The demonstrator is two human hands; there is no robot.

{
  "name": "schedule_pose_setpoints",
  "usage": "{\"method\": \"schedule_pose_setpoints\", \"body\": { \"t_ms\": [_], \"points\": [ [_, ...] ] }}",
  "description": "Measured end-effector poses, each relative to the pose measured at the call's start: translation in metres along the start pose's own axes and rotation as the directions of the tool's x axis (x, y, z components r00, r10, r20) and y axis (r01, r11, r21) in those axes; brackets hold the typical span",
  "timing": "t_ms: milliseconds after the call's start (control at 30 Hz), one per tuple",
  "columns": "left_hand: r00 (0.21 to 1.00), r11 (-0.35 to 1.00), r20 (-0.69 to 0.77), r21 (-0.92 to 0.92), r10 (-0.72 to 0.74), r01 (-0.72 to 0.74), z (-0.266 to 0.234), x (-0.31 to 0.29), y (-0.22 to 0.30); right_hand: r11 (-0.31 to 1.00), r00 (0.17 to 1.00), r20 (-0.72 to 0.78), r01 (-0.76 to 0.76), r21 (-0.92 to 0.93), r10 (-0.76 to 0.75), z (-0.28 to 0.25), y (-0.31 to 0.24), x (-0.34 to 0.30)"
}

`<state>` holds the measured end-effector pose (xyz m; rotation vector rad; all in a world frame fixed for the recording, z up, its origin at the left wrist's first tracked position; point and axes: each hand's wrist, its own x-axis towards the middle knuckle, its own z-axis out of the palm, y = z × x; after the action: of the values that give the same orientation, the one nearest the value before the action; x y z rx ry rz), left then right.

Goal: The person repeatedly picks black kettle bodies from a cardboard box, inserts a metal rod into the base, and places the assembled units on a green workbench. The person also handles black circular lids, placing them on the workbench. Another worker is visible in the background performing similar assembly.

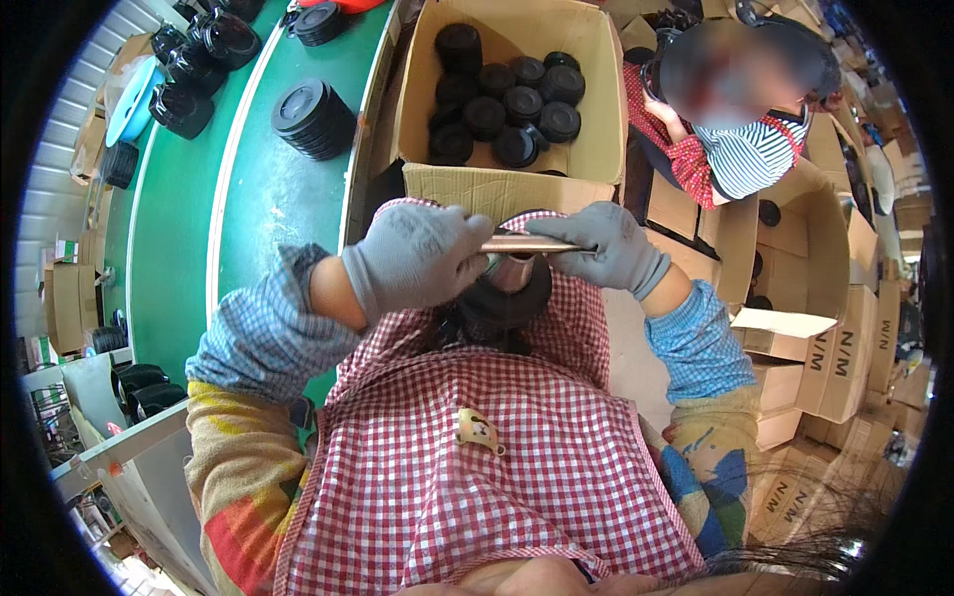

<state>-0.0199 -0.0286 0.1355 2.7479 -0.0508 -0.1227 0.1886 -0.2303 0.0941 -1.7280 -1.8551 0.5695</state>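
Note:
My left hand and my right hand, both in grey knit gloves, are closed on opposite ends of a narrow, flat, metallic-looking bar. The bar lies level in front of my lap. Right under its middle shows a shiny metal cylinder-like part; whether the bar touches it I cannot tell. That part stands above a black rounded object between my knees, partly hidden by the bar and my hands. Beyond my hands, an open cardboard box holds several stacks of black round lid-like discs.
At the left runs a green worktop carrying a tall stack of black discs and several glossy black parts. A co-worker in a striped top sits at the upper right. Open and closed cartons crowd the right side.

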Motion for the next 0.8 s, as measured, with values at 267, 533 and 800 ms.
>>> {"method": "schedule_pose_setpoints", "body": {
  "t_ms": [267, 533, 800],
  "points": [
    [0.976, 0.999, 0.215, -0.016, -0.035, 0.039, -0.008, 0.001, 0.024, 0.99, 0.98, 0.18, 0.101, -0.095, -0.082, 0.0, 0.016, 0.001],
    [0.961, 0.987, 0.278, -0.151, -0.008, 0.052, -0.001, 0.012, 0.001, 0.943, 0.935, 0.134, 0.331, 0.006, -0.329, 0.018, 0.05, 0.028],
    [0.978, 0.896, 0.19, -0.444, 0.086, 0.007, 0.037, 0.054, -0.083, 0.976, 0.965, 0.156, 0.202, 0.083, -0.213, 0.034, 0.018, 0.017]
  ]
}}
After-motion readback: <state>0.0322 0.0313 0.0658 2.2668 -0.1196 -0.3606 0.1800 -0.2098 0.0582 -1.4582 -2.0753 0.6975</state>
